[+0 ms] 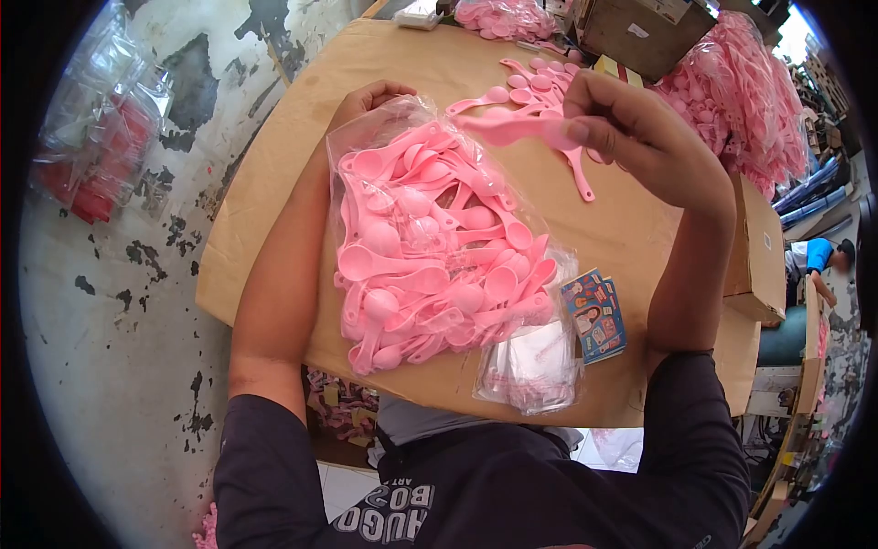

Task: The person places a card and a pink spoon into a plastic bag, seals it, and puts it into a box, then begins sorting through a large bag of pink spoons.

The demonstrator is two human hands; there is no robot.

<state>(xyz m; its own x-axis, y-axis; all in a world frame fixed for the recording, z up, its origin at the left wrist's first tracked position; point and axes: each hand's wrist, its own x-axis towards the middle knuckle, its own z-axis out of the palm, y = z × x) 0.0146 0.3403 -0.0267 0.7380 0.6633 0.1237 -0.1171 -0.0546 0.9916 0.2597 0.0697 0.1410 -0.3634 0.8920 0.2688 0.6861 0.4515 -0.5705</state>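
Note:
A clear plastic bag (430,247) full of pink spoons lies on the cardboard-covered table (265,201). At its top left edge is my left hand (370,99), fingers curled by the bag's open end and partly hidden behind the plastic. My right hand (631,128) is raised to the right of the bag's mouth, thumb and fingers pinching pink spoons (517,130) that point left toward the opening. Loose pink spoons (540,84) are spread on the table beyond that hand. Right of the bag lie printed cards (594,316) and a stack of empty clear bags (530,371).
A large bag of pink spoons (732,101) and a dark box (640,37) stand at the back right. A cardboard box (754,247) adjoins the table's right side. Plastic bags (101,119) hang at the left wall. A person (814,261) is at the far right.

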